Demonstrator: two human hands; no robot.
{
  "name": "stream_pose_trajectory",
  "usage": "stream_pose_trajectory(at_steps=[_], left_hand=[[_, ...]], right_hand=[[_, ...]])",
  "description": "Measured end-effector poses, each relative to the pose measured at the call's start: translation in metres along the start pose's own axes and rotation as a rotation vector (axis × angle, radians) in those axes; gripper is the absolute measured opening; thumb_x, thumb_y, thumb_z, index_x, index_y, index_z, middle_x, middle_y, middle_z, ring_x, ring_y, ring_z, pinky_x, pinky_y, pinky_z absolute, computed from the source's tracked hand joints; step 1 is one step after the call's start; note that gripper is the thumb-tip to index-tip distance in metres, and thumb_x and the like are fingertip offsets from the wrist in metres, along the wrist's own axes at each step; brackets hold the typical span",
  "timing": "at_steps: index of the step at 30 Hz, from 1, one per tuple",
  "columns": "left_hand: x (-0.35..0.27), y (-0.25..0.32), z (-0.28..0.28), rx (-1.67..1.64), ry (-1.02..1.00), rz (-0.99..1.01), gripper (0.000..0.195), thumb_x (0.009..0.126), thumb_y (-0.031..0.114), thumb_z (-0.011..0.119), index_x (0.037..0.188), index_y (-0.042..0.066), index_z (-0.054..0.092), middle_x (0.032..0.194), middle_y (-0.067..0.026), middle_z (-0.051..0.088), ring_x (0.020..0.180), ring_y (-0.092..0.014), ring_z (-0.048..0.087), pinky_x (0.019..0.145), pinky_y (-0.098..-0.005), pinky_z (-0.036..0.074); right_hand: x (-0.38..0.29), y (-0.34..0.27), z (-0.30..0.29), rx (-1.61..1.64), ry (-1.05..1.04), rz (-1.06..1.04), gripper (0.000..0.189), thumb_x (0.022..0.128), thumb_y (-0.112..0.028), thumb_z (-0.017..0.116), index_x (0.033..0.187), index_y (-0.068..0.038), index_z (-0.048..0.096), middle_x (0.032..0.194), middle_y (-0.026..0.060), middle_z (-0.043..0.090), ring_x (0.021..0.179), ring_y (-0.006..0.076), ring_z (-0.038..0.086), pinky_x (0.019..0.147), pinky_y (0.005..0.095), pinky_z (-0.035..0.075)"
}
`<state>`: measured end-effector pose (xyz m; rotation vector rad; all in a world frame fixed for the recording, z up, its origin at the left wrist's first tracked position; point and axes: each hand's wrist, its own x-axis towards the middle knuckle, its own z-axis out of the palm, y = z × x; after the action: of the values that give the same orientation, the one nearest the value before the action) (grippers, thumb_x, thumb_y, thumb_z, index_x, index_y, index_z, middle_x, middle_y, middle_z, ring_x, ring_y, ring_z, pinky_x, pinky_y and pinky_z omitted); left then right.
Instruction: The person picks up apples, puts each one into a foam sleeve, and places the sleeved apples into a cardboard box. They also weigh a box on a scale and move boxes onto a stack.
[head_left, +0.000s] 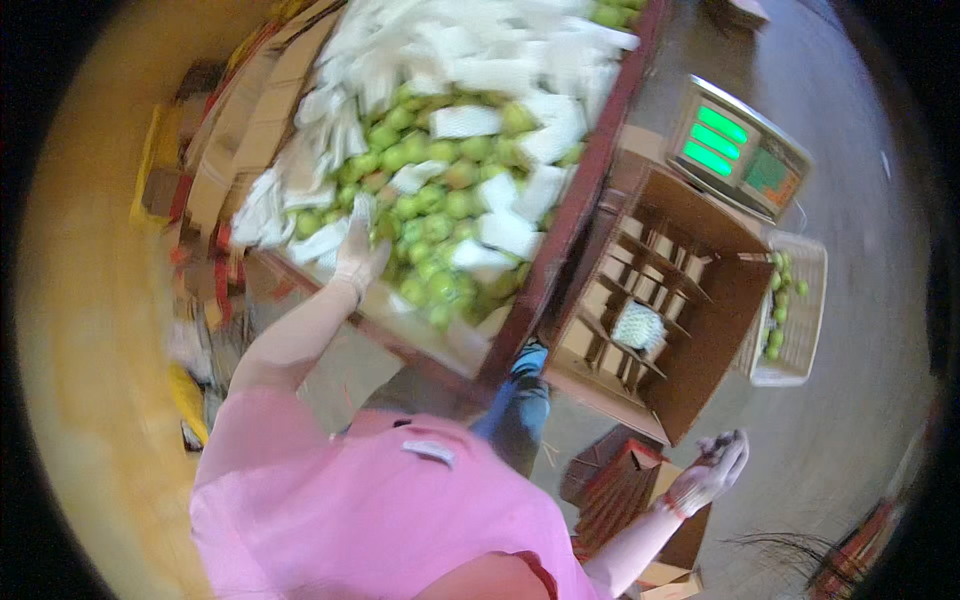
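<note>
My gloved left hand (361, 251) reaches over the near left side of a heap of green, apple-like fruit (442, 210), its fingers apart and touching or just above the fruit. White foam net sleeves (465, 121) lie over and around the heap. Low at the right, my gloved right hand (709, 474) is held out past the corner of an open cardboard box (709, 352); its fingers are curled, and blur hides whether anything is in them. Inside the box, cardboard dividers form cells, and one item in a white foam net (638, 327) sits among them.
A digital scale (739, 150) with a lit green display stands beyond the box. To the box's right is a white plastic basket (814, 315) with several green fruits. A dark red rail (574, 202) edges the fruit bin. Red and brown cartons (619, 495) lie near my right arm.
</note>
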<state>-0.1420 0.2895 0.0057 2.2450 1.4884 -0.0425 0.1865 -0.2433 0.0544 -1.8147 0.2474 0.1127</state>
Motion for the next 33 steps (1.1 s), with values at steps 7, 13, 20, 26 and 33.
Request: stream_pose_trajectory(at_steps=[7, 13, 20, 26, 33], left_hand=[[-0.02, -0.084, -0.049, -0.233, 0.365, -0.24, 0.057, 0.093, 0.028, 0.059, 0.138, -0.006, 0.046, 0.13, -0.0335, 0.058, 0.124, -0.046, 0.056, 0.106, -0.044, 0.043], [-0.059, -0.1, -0.049, -0.262, 0.248, -0.45, 0.059, 0.09, 0.026, 0.068, 0.138, -0.001, 0.046, 0.136, -0.0268, 0.057, 0.125, -0.046, 0.054, 0.105, -0.0452, 0.045], [-0.102, -0.084, -0.071, -0.902, 0.432, -0.318, 0.06, 0.086, 0.022, 0.076, 0.133, -0.004, 0.05, 0.126, -0.0235, 0.064, 0.116, -0.035, 0.064, 0.099, -0.0405, 0.051], [-0.105, -0.067, -0.041, -0.766, 0.202, -0.005, 0.062, 0.085, 0.016, 0.08, 0.137, -0.002, 0.051, 0.129, -0.0154, 0.062, 0.118, -0.025, 0.06, 0.104, -0.0368, 0.047], [-0.093, 0.025, -0.043, -1.38, -0.103, -0.073, 0.064, 0.079, 0.008, 0.08, 0.136, 0.0, 0.053, 0.127, -0.0093, 0.06, 0.12, -0.019, 0.056, 0.103, -0.0337, 0.047]], right_hand=[[-0.131, -0.106, 0.201, -0.167, -1.011, 0.118, 0.022, 0.099, -0.009, 0.063, 0.119, 0.0, 0.069, 0.104, 0.0069, 0.067, 0.088, 0.0141, 0.065, 0.077, 0.0294, 0.056], [-0.228, -0.013, 0.392, -1.24, -1.655, -0.579, 0.044, 0.088, -0.029, 0.072, 0.125, -0.007, 0.062, 0.113, 0.019, 0.073, 0.109, 0.0349, 0.07, 0.095, 0.044, 0.055], [-0.255, 0.084, 0.435, -1.58, -1.492, -0.804, 0.065, 0.08, -0.038, 0.082, 0.129, -0.01, 0.051, 0.115, 0.0195, 0.07, 0.108, 0.0348, 0.069, 0.091, 0.0443, 0.056], [-0.249, -0.013, 0.417, -0.84, -1.557, -0.558, 0.076, 0.075, -0.039, 0.083, 0.138, -0.012, 0.049, 0.125, 0.0222, 0.061, 0.116, 0.042, 0.061, 0.098, 0.0469, 0.052], [-0.264, -0.079, 0.365, -0.398, -1.245, -0.747, 0.072, 0.079, -0.016, 0.081, 0.142, -0.005, 0.049, 0.129, 0.0214, 0.06, 0.113, 0.0417, 0.063, 0.097, 0.0463, 0.052]])
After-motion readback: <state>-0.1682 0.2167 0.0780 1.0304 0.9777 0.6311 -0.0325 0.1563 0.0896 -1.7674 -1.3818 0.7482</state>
